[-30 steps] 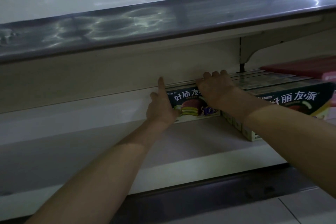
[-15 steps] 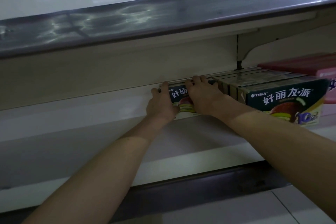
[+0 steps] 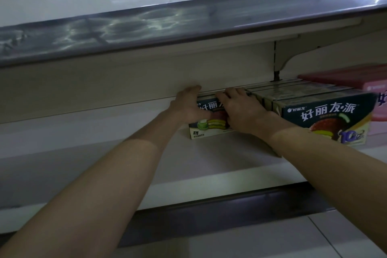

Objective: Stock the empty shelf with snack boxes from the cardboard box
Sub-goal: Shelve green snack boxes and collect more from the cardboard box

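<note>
Left hand (image 3: 188, 107): set at the left end of a dark green rectangular cardboard snack box (image 3: 209, 130), fingers reaching over its top left corner, thumb laid across the printed front. It grips the box.

Right hand (image 3: 240, 111): palm on the right half of the same front face, fingers curled over the top edge. It grips the box too.

Dark green rectangular cardboard snack box: white lettering and pictures of coated pies on the front. It stands on a long narrow side on the white metal shelf (image 3: 188, 163), well in from the front edge and close to the back panel. Long axis runs left to right, parallel to the shelf's front edge; printed face points outward toward the camera.

Row of matching dark green boxes (image 3: 326, 119): just to the right, stacked front to back, same orientation, the foremost nearer the front edge. Whether the gripped box touches them is hidden by the right hand.

Pink box (image 3: 377, 111): at the right edge of the view, beside the row.

Upper shelf with grey front strip (image 3: 188, 27): overhead, carried on a white bracket (image 3: 293, 56).

Pale tiled floor (image 3: 272, 236): below.
</note>
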Demonstrator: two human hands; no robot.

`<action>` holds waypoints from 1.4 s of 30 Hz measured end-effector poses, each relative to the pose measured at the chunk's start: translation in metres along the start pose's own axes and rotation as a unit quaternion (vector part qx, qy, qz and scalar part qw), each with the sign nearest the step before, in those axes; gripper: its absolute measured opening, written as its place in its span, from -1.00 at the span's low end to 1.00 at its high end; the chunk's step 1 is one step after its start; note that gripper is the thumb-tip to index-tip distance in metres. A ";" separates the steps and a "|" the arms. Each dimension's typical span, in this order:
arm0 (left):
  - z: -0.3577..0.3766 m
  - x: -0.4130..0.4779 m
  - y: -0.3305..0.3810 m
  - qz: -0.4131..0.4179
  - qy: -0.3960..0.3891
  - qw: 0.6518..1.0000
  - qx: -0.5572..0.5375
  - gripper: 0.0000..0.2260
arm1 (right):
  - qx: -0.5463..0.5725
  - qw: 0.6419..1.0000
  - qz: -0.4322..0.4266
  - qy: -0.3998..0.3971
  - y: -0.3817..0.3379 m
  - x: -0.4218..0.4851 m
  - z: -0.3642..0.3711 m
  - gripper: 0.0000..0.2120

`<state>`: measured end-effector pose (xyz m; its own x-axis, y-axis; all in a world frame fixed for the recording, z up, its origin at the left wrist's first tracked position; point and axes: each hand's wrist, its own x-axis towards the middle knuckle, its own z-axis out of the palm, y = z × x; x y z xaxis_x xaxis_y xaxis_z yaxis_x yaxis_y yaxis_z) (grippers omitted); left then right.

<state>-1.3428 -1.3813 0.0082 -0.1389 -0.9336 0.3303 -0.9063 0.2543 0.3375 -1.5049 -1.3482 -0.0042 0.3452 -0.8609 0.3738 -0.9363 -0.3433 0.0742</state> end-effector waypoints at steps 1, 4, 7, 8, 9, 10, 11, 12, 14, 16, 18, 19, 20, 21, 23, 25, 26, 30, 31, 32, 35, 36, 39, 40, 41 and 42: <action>0.000 0.003 0.003 0.007 -0.015 0.999 0.037 -0.08 | 0.002 1.000 0.004 0.001 -0.001 0.001 0.001 -0.39; -0.003 0.009 0.008 0.005 -0.034 0.991 0.130 -0.14 | 0.005 1.000 0.013 0.001 -0.004 0.004 0.002 -0.40; -0.011 0.013 0.011 -0.001 -0.060 0.981 0.186 -0.28 | -0.006 1.000 0.025 0.008 -0.006 0.006 0.004 -0.42; -0.013 0.015 0.012 -0.001 -0.067 0.977 0.201 -0.31 | -0.005 1.000 0.027 0.009 -0.006 0.006 0.004 -0.43; -0.015 0.017 0.012 0.001 -0.072 0.975 0.211 -0.33 | -0.004 1.000 0.028 0.009 -0.006 0.006 0.003 -0.43; -0.017 0.018 0.012 0.003 -0.076 0.974 0.213 -0.34 | -0.002 1.000 0.030 0.009 -0.006 0.006 0.002 -0.44; -0.018 0.020 0.011 0.006 -0.081 0.974 0.209 -0.36 | -0.002 0.999 0.032 0.008 -0.007 0.006 0.002 -0.45; -0.019 0.021 0.009 0.010 -0.086 0.976 0.200 -0.36 | -0.004 0.999 0.036 0.010 -0.007 0.006 0.001 -0.45; -0.021 0.022 0.006 0.022 -0.098 0.982 0.161 -0.37 | -0.013 0.999 0.049 0.011 -0.011 0.008 0.001 -0.43; -0.024 0.021 0.001 0.031 -0.109 0.986 0.120 -0.32 | -0.019 0.998 0.055 0.012 -0.014 0.009 0.000 -0.41; -0.027 0.022 -0.004 0.040 -0.107 0.988 0.107 -0.30 | -0.016 0.998 0.052 0.015 -0.016 0.009 -0.001 -0.41; -0.027 0.023 -0.007 0.045 -0.105 0.988 0.109 -0.31 | -0.014 0.999 0.050 0.016 -0.017 0.010 -0.001 -0.41; -0.027 0.023 -0.008 0.053 -0.099 0.987 0.116 -0.34 | -0.014 0.999 0.049 0.018 -0.017 0.011 0.000 -0.42; -0.027 0.024 -0.009 0.061 -0.088 0.986 0.125 -0.37 | -0.016 0.998 0.050 0.020 -0.018 0.012 0.000 -0.42; -0.028 0.024 -0.010 0.072 -0.075 0.985 0.137 -0.40 | -0.015 0.998 0.051 0.023 -0.020 0.014 0.002 -0.42; -0.030 0.024 -0.009 0.064 -0.084 0.986 0.132 -0.41 | -0.011 0.998 0.048 0.025 -0.020 0.015 0.002 -0.43; -0.030 0.024 -0.010 0.061 -0.082 0.986 0.132 -0.44 | -0.010 0.999 0.045 0.024 -0.019 0.014 0.002 -0.42; -0.022 0.018 -0.013 0.039 -0.032 0.986 0.160 -0.40 | -0.005 0.999 0.037 0.014 -0.016 0.013 0.003 -0.38; -0.019 0.013 -0.014 0.015 -0.021 0.989 0.142 -0.29 | -0.004 0.999 0.035 0.013 -0.015 0.013 0.004 -0.38; -0.016 0.008 -0.015 -0.025 -0.015 0.994 0.101 -0.15 | -0.002 0.999 0.035 0.013 -0.015 0.013 0.005 -0.39; -0.002 -0.007 -0.012 -0.130 -0.024 0.989 -0.059 0.08 | 0.009 0.999 0.035 0.012 -0.016 0.015 0.004 -0.41; 0.003 -0.009 -0.010 -0.141 -0.024 0.986 -0.083 0.09 | 0.013 0.999 0.035 0.012 -0.016 0.015 0.004 -0.40; 0.012 -0.015 -0.004 -0.139 0.015 0.986 -0.090 0.00 | 0.025 0.999 0.034 0.018 -0.017 0.016 0.004 -0.35; 0.013 -0.015 -0.003 -0.137 0.024 0.986 -0.091 -0.05 | 0.029 0.999 0.033 0.022 -0.017 0.015 0.005 -0.35; 0.013 -0.016 -0.002 -0.131 0.029 0.987 -0.090 -0.10 | 0.030 0.999 0.031 0.025 -0.017 0.015 0.006 -0.36; 0.014 -0.018 -0.001 -0.125 0.031 0.988 -0.082 -0.15 | 0.028 0.999 0.029 0.027 -0.017 0.014 0.007 -0.38</action>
<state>-1.3448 -1.3681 -0.0107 0.1109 -0.9565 0.2698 -0.8315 0.0594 0.5524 -1.4842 -1.3571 -0.0063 0.2852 -0.8591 0.4249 -0.9491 -0.3149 0.0003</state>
